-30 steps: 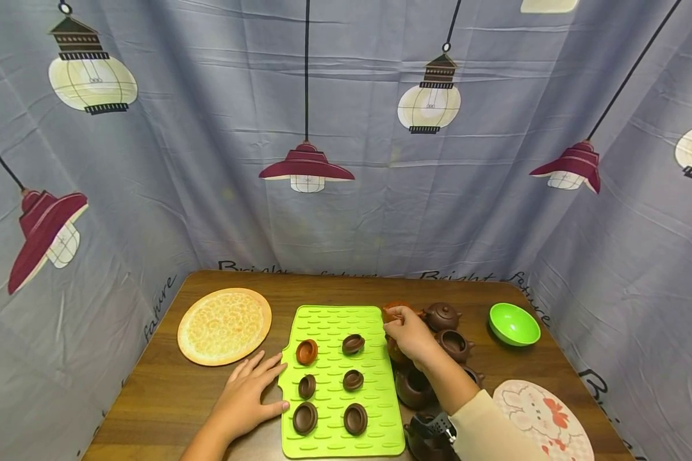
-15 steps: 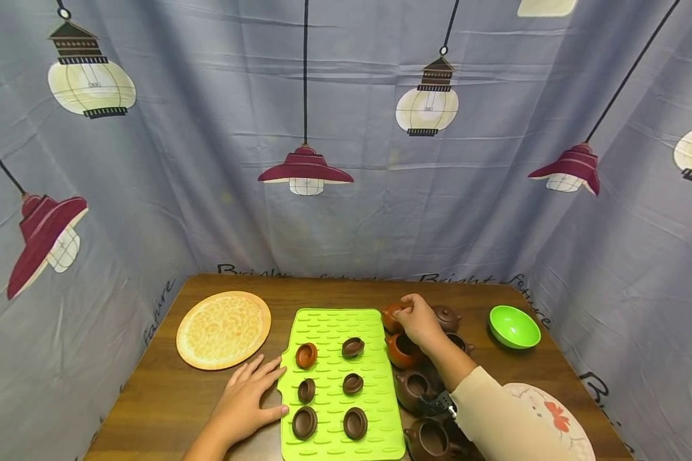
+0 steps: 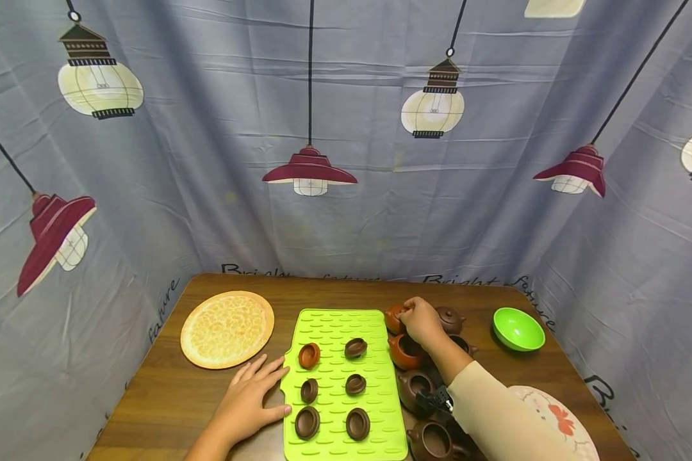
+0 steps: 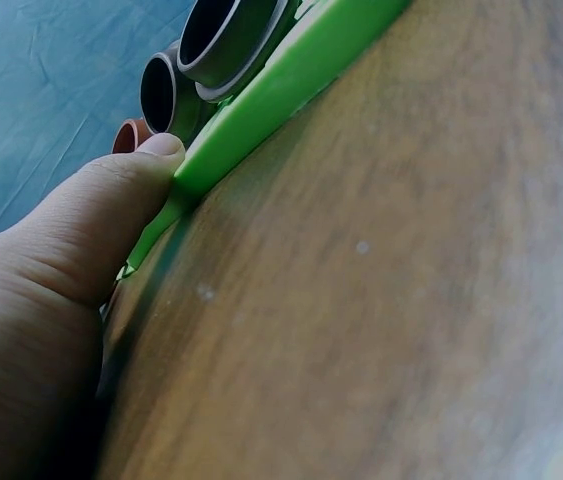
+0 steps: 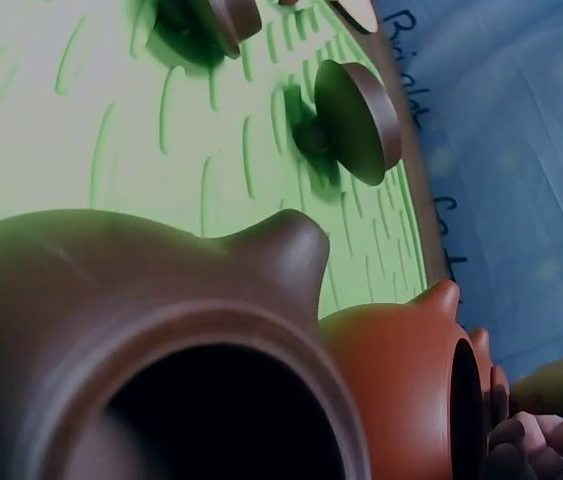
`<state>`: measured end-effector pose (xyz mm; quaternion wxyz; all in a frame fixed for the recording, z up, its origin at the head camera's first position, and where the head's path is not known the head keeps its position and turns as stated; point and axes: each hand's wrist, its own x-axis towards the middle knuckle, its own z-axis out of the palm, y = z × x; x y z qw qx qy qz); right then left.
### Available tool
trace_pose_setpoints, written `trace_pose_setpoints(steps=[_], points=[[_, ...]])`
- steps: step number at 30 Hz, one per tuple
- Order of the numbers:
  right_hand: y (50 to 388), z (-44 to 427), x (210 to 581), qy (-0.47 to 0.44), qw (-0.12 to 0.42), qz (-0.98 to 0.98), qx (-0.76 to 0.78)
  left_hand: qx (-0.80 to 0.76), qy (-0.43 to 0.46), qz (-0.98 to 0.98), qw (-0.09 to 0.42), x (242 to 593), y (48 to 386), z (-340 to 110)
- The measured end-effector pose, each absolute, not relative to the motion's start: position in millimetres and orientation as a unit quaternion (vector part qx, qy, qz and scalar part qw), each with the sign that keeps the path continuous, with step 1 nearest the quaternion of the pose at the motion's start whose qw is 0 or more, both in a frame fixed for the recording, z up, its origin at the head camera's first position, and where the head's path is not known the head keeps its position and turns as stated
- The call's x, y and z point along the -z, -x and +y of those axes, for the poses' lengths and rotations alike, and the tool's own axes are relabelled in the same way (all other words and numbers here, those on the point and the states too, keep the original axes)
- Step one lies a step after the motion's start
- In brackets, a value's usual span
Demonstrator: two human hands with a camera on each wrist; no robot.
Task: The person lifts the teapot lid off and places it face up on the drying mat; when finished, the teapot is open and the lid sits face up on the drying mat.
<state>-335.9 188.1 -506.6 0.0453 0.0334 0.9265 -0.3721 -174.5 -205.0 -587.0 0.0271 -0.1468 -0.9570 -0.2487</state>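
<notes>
My left hand (image 3: 250, 400) lies with spread fingers at the left edge of a green silicone mat (image 3: 331, 326); the thumb (image 4: 146, 165) touches the mat's edge. Several small teapot lids lie upside down on the mat, one orange (image 3: 309, 355), the others brown, such as the lid (image 3: 355, 347) at upper right. My right hand (image 3: 423, 323) reaches to the far orange teapot (image 3: 393, 318) and pinches its orange lid (image 5: 499, 392) at the mouth. Whether the lid is fully seated is hidden. Nearer stand an open orange teapot (image 3: 400, 352) and open brown teapots (image 3: 406, 387).
A lidded brown teapot (image 3: 451, 318) stands right of my right hand. Beyond it is a green bowl (image 3: 518, 330). A rabbit-patterned round mat (image 3: 562, 416) lies partly under the right sleeve. At left is a pizza-like round mat (image 3: 227, 330). A grey curtain (image 3: 207, 192) encloses the wooden table (image 3: 161, 384).
My right hand has shifted slightly right from the mat's far corner, uncovering the near orange teapot and the far pot's spout side. My left hand has stayed in place.
</notes>
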Motion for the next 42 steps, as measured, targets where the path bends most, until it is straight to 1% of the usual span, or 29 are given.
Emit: trace_pose_setpoints(steps=[3,6,13,20,23,26,32,36,39,42], points=[[337.3,189.0,508.7,-0.032,0.028,0.936,0.350,0.249,0.147,-0.957,0.029,586.3,174.7,-204.4],[339.1,189.7,510.0,-0.033,0.023,0.937,0.348,0.251,0.147,-0.956,0.024,586.7,175.9,-204.6],[338.6,188.3,510.3,-0.045,0.040,0.932,0.358,0.248,0.146,-0.957,0.027,587.7,175.2,-204.7],[333.9,187.9,502.8,-0.042,0.036,0.929,0.366,0.245,0.150,-0.957,0.036,589.2,175.2,-204.5],[331.6,186.7,498.6,-0.037,0.035,0.921,0.387,0.243,0.149,-0.958,0.041,589.3,175.2,-205.0],[329.2,185.8,497.5,-0.041,0.039,0.907,0.417,0.242,0.148,-0.958,0.035,589.5,175.3,-205.5],[325.5,181.8,498.6,-0.058,0.072,0.852,0.515,0.246,0.146,-0.958,0.021,589.6,175.7,-205.7],[323.6,178.4,499.1,-0.060,0.083,0.823,0.559,0.248,0.140,-0.959,0.013,589.9,175.5,-206.5],[323.7,176.8,500.0,-0.062,0.088,0.798,0.593,0.246,0.139,-0.959,0.013,589.7,175.2,-206.8],[324.0,174.6,501.0,-0.060,0.110,0.752,0.648,0.246,0.139,-0.959,0.013,589.6,175.1,-206.7]])
